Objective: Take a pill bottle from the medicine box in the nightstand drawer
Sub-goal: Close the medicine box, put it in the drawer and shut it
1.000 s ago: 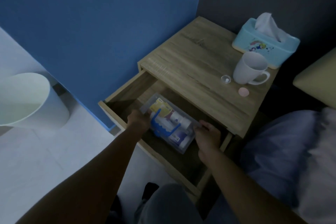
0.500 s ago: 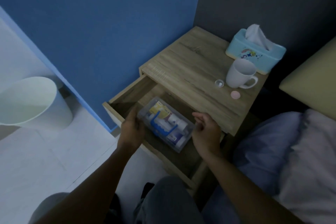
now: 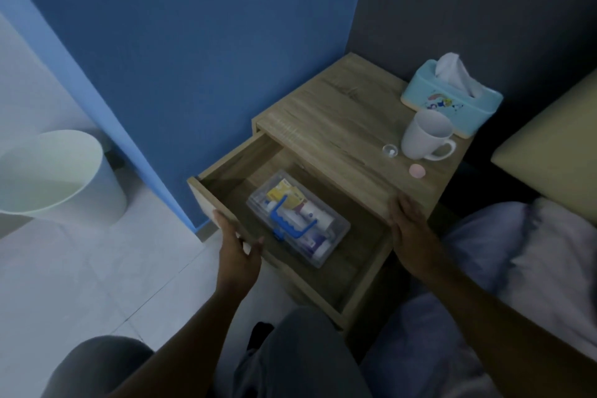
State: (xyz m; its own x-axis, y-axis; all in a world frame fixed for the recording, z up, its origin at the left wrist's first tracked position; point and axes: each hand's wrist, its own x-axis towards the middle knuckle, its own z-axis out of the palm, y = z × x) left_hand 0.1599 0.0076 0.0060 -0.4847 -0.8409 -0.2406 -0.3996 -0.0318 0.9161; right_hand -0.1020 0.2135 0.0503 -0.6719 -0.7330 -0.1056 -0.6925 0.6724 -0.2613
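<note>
The wooden nightstand (image 3: 339,126) has its drawer (image 3: 232,171) pulled open. Inside lies a clear plastic medicine box (image 3: 324,259) with a blue handle (image 3: 290,226) on its lid. Through the lid I see a white bottle (image 3: 315,215), a yellow packet and other packs. My left hand (image 3: 237,249) grips the drawer's front panel, fingers outside and thumb inside, just left of the box. My right hand (image 3: 408,233) lies with fingers spread against the nightstand's front edge, right of the box and apart from it.
On the nightstand top stand a white mug (image 3: 424,136), a light blue tissue box (image 3: 452,100), a small clear cap (image 3: 389,149) and a pink disc (image 3: 416,170). A pale bin (image 3: 58,171) stands on the floor to the left. Bedding (image 3: 517,252) is on the right.
Both hands have come away from the medicine box. The left went to the drawer's front panel, the right to the nightstand's front edge. The box stays in the drawer.
</note>
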